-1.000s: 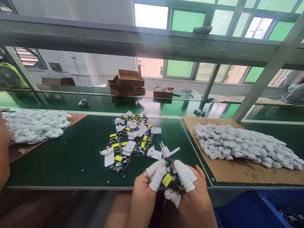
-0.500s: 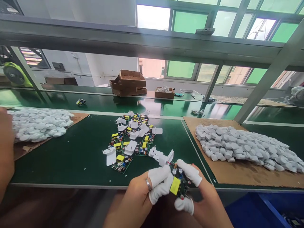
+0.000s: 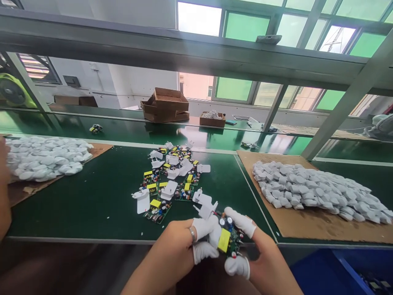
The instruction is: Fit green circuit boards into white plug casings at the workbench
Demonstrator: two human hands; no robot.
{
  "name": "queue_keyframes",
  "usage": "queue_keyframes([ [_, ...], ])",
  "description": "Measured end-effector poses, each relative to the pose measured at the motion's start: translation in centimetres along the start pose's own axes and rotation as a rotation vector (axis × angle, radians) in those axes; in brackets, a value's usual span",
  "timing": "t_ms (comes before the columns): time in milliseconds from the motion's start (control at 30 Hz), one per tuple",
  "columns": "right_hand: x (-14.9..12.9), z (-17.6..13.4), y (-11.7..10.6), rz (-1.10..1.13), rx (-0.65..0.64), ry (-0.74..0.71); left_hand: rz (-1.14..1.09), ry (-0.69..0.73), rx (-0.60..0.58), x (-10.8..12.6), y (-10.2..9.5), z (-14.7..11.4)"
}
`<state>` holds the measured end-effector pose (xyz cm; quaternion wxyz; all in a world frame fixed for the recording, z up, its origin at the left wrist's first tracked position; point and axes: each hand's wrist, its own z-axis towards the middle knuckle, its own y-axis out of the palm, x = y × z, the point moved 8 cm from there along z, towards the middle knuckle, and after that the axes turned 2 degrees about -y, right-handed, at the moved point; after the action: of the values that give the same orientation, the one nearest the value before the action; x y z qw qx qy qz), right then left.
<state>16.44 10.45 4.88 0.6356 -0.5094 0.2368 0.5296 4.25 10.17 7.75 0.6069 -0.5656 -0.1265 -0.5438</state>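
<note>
Above the table's front edge, my right hand holds a small circuit board between thumb and fingers. The board carries a yellow block, round capacitors and a red part at its lower edge. My left hand is closed against the board's left side; a smooth white shape there blends with its white finger covers. Both hands wear these covers, and a ring shows on the left. Beyond the left fingertips, a white plug piece with prongs sits near the board's top, and a thin red wire shows between them.
Several boards with white plug pieces lie clustered on the green table. White plastic parts are heaped on cardboard at right, more at left. Another person's arm enters at left. A blue bin stands lower right.
The white plug piece has tipped and shifted slightly left, and the board has moved a little left in my hands. The other person's arm has drawn back toward the left edge.
</note>
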Motion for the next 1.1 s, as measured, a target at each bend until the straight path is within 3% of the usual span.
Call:
queue_keyframes([
  [100,-0.3,-0.1,-0.3,-0.2,0.048,-0.016,0.077,0.018,0.063,0.1,0.1,-0.3],
  [233,-0.6,0.0,-0.3,-0.418,0.035,-0.105,0.0,-0.075,0.407,-0.8,0.3,-2.4],
  [300,-0.7,0.1,-0.5,-0.476,0.043,-0.166,-0.205,-0.206,0.51,-2.0,0.8,-3.4],
  [533,-1.5,0.0,0.1,-0.647,0.083,-0.381,-1.07,-0.386,0.372,-3.9,3.1,-1.3],
  [733,-2.2,-0.5,0.3,-0.619,0.271,-0.393,-1.513,-0.374,0.503,-4.4,4.7,-0.9],
  [1000,-1.6,-0.5,0.0,-0.521,0.247,-0.404,-1.509,-0.399,0.474,-5.0,4.5,-1.4],
  [1100,-1.6,-0.5,0.1,-0.528,0.262,-0.421,-1.096,-0.363,0.611,-4.7,3.5,-2.5],
])
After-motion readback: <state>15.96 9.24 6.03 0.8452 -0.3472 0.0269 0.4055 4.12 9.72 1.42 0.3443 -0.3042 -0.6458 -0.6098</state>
